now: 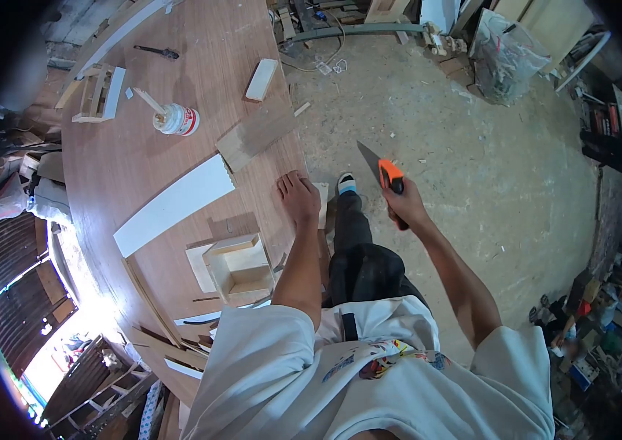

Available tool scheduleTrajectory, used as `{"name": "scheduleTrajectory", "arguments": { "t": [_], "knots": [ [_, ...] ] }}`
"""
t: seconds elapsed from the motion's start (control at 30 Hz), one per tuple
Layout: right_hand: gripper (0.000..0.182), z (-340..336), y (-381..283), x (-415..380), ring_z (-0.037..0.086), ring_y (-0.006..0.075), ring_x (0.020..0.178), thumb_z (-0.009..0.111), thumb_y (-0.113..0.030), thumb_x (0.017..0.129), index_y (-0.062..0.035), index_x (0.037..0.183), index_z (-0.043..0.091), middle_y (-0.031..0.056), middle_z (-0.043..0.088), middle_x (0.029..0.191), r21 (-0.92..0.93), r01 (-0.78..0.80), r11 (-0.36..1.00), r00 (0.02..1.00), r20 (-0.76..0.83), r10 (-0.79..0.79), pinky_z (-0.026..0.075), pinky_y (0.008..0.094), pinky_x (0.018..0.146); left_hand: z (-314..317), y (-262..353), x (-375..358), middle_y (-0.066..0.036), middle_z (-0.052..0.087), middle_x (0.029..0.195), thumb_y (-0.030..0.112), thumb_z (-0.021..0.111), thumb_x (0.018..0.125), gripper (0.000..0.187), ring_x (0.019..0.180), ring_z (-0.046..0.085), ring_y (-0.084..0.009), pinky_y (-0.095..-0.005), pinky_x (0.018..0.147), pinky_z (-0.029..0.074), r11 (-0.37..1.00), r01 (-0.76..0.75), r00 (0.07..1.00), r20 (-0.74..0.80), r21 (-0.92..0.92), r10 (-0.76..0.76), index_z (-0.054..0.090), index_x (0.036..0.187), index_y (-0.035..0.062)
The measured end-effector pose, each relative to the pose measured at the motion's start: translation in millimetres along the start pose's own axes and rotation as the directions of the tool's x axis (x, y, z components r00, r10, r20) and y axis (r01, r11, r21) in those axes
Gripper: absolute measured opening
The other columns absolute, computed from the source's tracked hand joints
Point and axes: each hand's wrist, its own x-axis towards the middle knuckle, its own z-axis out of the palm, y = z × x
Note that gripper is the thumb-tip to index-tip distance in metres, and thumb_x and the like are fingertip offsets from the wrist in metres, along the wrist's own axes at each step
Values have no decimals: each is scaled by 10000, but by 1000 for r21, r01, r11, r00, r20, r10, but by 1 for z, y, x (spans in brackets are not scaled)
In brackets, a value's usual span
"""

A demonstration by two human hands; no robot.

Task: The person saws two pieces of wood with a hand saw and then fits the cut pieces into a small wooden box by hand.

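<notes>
Two hands are busy at the edge of the plywood tabletop [179,95]. My right hand [404,204] has its fingers wrapped tight around the orange-and-black grip of a handsaw [381,170], blade up and off to the side of the table, above the concrete floor [472,147] and touching no wood. My left hand [298,196] lies flat, fingers together, pressing down on a small pale wood piece [322,202] at the table's near edge. I judge the cut not yet begun: the blade is well apart from that piece. Further in sit a long white board [175,204], an open little wooden box [239,265], a glue jar [177,119] with a stick in it, and a loose block [261,79].
</notes>
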Motion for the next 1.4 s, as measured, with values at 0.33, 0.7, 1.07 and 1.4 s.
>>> {"name": "scheduleTrajectory", "arguments": {
  "t": [0.33, 0.7, 1.07, 1.4],
  "knots": [
    [61, -109, 48, -16, 517, 164, 407, 540, -40, 757, -24, 804, 505, 50, 507, 559, -569, 67, 820, 997, 16, -71, 421, 321, 378, 1, -19, 10, -173, 555, 996, 113, 489, 856, 160, 1019, 489, -350, -450, 918, 369, 987, 7, 999, -44, -158, -14, 529, 980, 21],
    [51, -190, 116, 34, 521, 213, 386, 511, -37, 751, -32, 801, 524, 87, 509, 539, -383, -260, 886, 927, -357, 117, 420, 359, 341, -49, -8, -11, -144, 479, 1193, 351, 805, 640, 735, 1129, 468, -318, -439, 978, 351, 994, 1, 958, 284, 112, -33, 454, 1211, 48],
    [213, -176, 145, 64, 602, 224, 626, 591, -98, 668, -14, 863, 611, 121, 614, 673, -683, 73, 726, 849, -340, -405, 456, 377, 585, -144, 76, 28, -122, 576, 1121, 109, 645, 745, 532, 1004, 559, -164, -316, 858, 466, 307, 108, 987, 140, -946, 83, 476, 1235, -11],
    [260, -149, 101, 67, 638, 308, 720, 595, -111, 696, -4, 932, 625, 207, 649, 787, -714, 62, 698, 955, -161, -249, 475, 387, 640, -216, 134, 20, -178, 623, 1008, 200, 428, 853, 392, 818, 671, -298, -409, 741, 568, -82, 305, 948, 294, -949, 120, 506, 1166, -22]
  ]
}}
